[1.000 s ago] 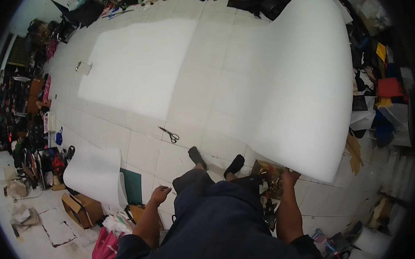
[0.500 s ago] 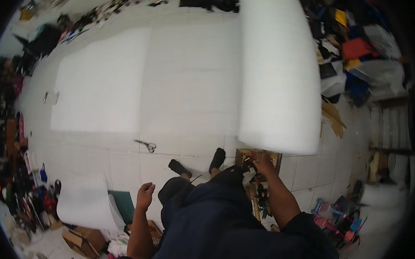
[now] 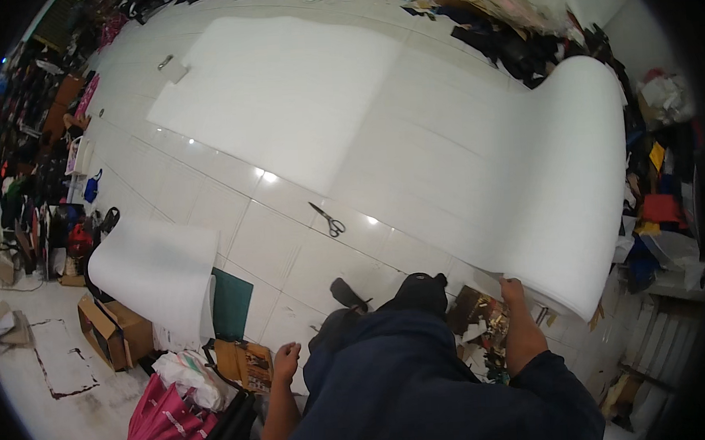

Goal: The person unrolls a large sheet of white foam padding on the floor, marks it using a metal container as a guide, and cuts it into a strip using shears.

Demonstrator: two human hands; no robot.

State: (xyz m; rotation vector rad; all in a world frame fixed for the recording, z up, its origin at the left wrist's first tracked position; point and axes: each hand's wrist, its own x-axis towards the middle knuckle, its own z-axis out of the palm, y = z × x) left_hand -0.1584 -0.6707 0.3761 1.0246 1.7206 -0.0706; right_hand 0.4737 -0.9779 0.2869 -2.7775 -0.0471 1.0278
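Left hand (image 3: 287, 364) empty, right hand (image 3: 514, 291) at large white rolled sheet (image 3: 567, 213).
Left grip is released; the right touches the sheet's near edge, if clenched I cannot tell. Sheet lies on white tiled floor (image 3: 246, 245), right of dark-handled scissors (image 3: 334, 226).

head view, by an onlooker's account: a fisheye lens, left of a pair, sits on the wearer's head and faces down and ahead. nearest it, the shirt (image 3: 425, 387) fills the bottom edge; the left hand (image 3: 286, 362) and right hand (image 3: 513, 290) lie a little farther out. the floor (image 3: 250, 249) spans the middle, the roll (image 3: 562, 197) stands right of centre, and distant clutter (image 3: 511, 54) curves along the dark rim.
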